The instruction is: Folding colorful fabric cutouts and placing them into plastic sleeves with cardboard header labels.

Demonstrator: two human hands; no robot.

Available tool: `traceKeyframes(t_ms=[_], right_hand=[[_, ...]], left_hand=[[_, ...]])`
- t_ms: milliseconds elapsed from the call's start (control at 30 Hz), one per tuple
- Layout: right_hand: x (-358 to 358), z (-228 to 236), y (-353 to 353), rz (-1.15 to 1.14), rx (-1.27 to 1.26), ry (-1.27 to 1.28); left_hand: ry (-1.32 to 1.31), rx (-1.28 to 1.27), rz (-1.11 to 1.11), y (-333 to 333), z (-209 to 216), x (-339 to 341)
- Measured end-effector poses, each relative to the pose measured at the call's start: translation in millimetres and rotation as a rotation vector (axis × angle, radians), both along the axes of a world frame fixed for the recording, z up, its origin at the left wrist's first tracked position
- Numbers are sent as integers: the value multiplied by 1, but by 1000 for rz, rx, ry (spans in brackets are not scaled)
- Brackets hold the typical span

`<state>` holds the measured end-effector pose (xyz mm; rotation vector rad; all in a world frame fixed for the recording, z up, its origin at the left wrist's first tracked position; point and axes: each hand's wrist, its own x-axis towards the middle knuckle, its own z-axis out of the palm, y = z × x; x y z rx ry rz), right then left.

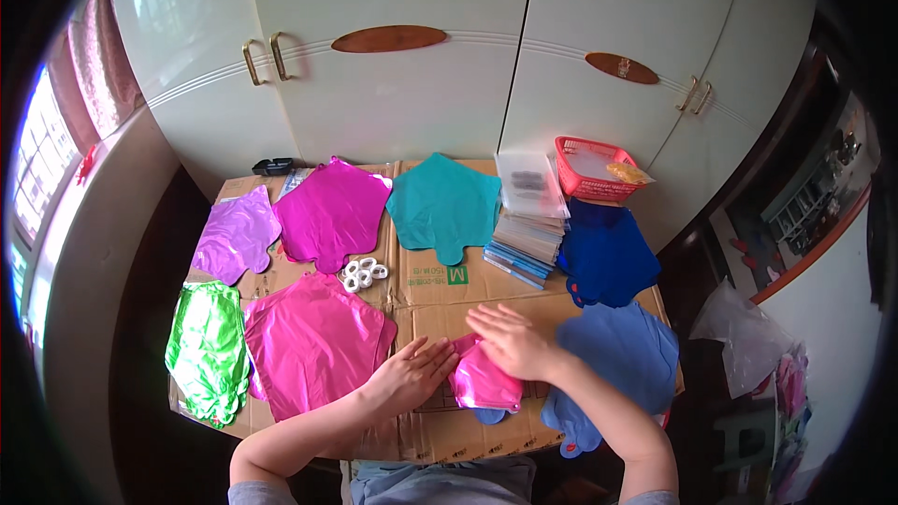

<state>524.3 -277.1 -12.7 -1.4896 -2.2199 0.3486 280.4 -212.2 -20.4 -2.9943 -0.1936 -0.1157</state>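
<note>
A folded shiny pink foil balloon [486, 382] lies on the cardboard in front of me, with a bit of blue foil [490, 416] poking out under its near edge. My left hand [410, 376] presses on its left side, fingers straight and together. Across its top right lies my right hand [510, 341], flat with fingers stretched out. Neither hand grips anything. Left of my left hand spreads a stack of flat pink foil balloons [313, 341]. Beside my right forearm are light blue foil balloons [622, 360], partly covered by the arm.
Around the cardboard tabletop [426, 318] lie green [208, 351], lilac [236, 234], magenta [332, 210], teal [444, 201] and dark blue foil balloons [608, 252]. White rolls [363, 273], stacked clear sleeves [524, 243] and a red basket [594, 189] stand among them. White cabinets [393, 103] rise behind.
</note>
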Motion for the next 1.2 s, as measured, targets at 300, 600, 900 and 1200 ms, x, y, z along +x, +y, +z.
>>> traceKeyframes(t_ms=[300, 600, 900, 1200], right_hand=[[-32, -19, -17, -22, 44, -323], [-33, -19, -16, -26, 73, -302], [-33, -20, -15, -9, 90, -286], [-33, -18, -15, -7, 101, -291]], left_hand=[[-51, -63, -29, 8, 6, -5], [-179, -142, 103, 17, 13, -24], [-229, -131, 121, 15, 12, -23], [-256, -86, 128, 18, 10, -24]])
